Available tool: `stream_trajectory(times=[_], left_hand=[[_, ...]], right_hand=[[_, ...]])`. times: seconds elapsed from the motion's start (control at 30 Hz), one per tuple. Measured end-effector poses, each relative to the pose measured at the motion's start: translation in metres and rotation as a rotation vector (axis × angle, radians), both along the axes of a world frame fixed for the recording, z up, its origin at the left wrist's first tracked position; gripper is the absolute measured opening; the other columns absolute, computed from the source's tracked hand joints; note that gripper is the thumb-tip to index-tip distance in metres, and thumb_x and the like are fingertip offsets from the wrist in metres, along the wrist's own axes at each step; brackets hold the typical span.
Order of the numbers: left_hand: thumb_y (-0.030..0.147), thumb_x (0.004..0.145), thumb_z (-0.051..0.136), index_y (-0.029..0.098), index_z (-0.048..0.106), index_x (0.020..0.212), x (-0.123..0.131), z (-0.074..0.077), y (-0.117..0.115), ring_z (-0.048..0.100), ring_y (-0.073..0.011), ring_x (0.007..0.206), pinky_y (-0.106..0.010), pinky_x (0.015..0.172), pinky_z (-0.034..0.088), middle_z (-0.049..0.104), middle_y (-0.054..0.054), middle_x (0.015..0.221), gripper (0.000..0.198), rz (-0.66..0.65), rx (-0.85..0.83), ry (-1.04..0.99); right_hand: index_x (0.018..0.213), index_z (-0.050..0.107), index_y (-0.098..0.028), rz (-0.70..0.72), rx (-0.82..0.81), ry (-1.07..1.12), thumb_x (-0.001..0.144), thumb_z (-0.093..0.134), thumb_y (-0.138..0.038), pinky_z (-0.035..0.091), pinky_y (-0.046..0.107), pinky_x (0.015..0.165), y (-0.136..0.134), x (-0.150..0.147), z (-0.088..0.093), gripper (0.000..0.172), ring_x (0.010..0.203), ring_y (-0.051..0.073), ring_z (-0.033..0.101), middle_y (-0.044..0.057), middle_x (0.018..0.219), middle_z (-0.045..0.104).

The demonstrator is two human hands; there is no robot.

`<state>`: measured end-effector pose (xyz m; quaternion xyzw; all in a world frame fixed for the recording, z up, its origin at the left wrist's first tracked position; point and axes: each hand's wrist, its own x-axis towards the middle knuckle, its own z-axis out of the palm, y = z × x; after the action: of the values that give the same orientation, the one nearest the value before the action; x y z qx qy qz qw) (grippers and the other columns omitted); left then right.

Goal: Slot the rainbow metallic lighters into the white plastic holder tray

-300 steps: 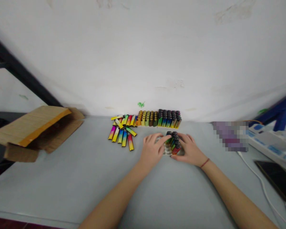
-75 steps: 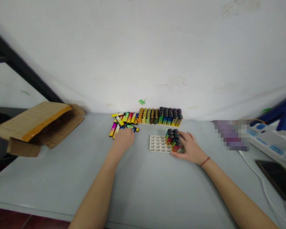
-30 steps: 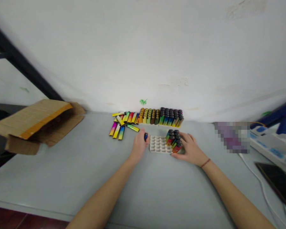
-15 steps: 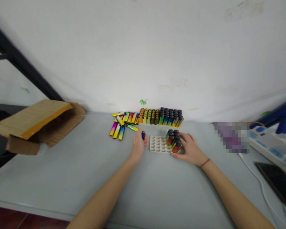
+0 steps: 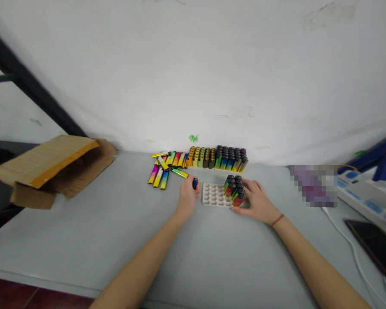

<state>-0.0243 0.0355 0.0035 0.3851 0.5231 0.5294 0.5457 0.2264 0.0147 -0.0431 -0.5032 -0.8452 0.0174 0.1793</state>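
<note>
My left hand (image 5: 188,198) is closed around a lighter (image 5: 195,183). Only its dark blue top shows above the fingers. Just to the right lies a white tray (image 5: 212,201) with rows of round holes. Several upright lighters (image 5: 234,185) with black tops and green, yellow and red bodies fill part of its right side, while the holes at the left hold nothing. My right hand (image 5: 257,201) grips the tray's right end, thumb at the front and fingers behind. Left of my left hand, several shiny multicoloured lighters (image 5: 162,171) lie in a loose pile.
Against the wall stand packed rows of lighters, yellow-brown ones (image 5: 201,157) beside black-topped ones (image 5: 230,159). An open cardboard box (image 5: 48,163) rests at the left. On the right are a power strip (image 5: 363,193), a white cable (image 5: 347,240) and a dark phone (image 5: 373,244).
Hardly anything differs. My left hand with the lighter has shifted very slightly to the right, as has the whole view. My right hand stays at the tray.
</note>
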Motion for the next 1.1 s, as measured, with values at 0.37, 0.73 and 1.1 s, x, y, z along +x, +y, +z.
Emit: stream_trajectory(times=[0.37,0.73,1.1], left_hand=[[0.055,0.086,0.029,0.022,0.035,0.053,0.001,-0.012,0.001,0.026,-0.0089,0.042,-0.024,0.043,0.021,0.029,0.006,0.046,0.047,-0.063,0.06,0.011],[0.036,0.092,0.05,0.02,0.054,0.098,0.004,-0.012,-0.022,0.059,-0.0162,0.08,-0.031,0.079,0.048,0.063,-0.004,0.086,0.018,-0.312,0.571,0.341],[0.036,0.087,0.066,0.024,0.074,0.103,0.012,-0.012,-0.021,0.063,-0.0225,0.099,-0.039,0.093,0.044,0.071,-0.008,0.102,0.021,-0.408,0.701,0.622]], right_hand=[[0.135,0.054,-0.013,-0.009,-0.003,0.0,0.078,0.061,-0.07,0.027,0.06,0.112,0.0,-0.001,0.001,0.08,0.128,0.038,0.049,0.023,0.138,0.052],[0.136,0.053,-0.017,0.012,0.0,0.03,0.078,0.061,-0.07,0.031,0.061,0.109,0.001,-0.001,0.002,0.079,0.126,0.038,0.05,0.022,0.136,0.054],[0.135,0.053,-0.014,0.001,0.001,0.016,0.077,0.062,-0.069,0.03,0.06,0.109,0.0,-0.002,0.003,0.08,0.126,0.037,0.05,0.023,0.136,0.053]])
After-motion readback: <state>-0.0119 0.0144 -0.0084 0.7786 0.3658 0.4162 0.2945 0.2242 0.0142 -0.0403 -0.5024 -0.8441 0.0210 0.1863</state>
